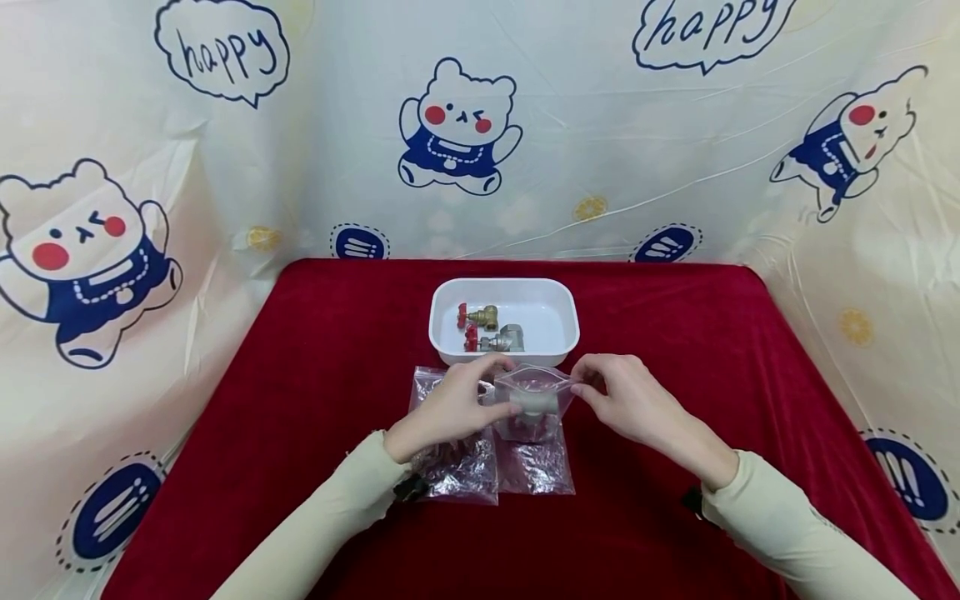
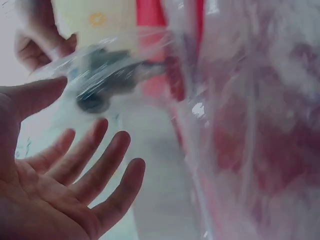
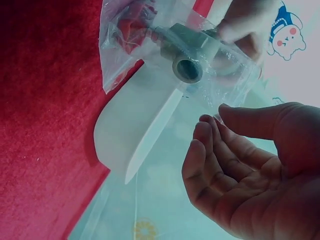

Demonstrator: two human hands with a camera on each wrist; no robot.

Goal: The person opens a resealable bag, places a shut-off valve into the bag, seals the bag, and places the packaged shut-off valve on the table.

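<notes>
A clear zip bag [image 1: 512,430] with its mouth gaping is up between both hands. Inside it is a metal valve [image 3: 174,46] with a red handwheel [image 3: 135,31]. My right hand [image 1: 637,396] pinches the bag's right top edge between thumb and fingertips. On the other side my left hand [image 1: 450,404] has its thumb against the bag, and in the left wrist view its fingers [image 2: 112,160] are spread apart from the thumb. Flat clear bags [image 1: 465,475] lie on the red cloth below the hands.
Just beyond the hands stands a white tray [image 1: 551,357]. It holds a brass valve [image 1: 483,317] and a silver valve [image 1: 510,338], both with red handwheels. Red cloth [image 1: 337,333] covers the table, and a printed curtain [image 1: 555,167] surrounds its back and sides.
</notes>
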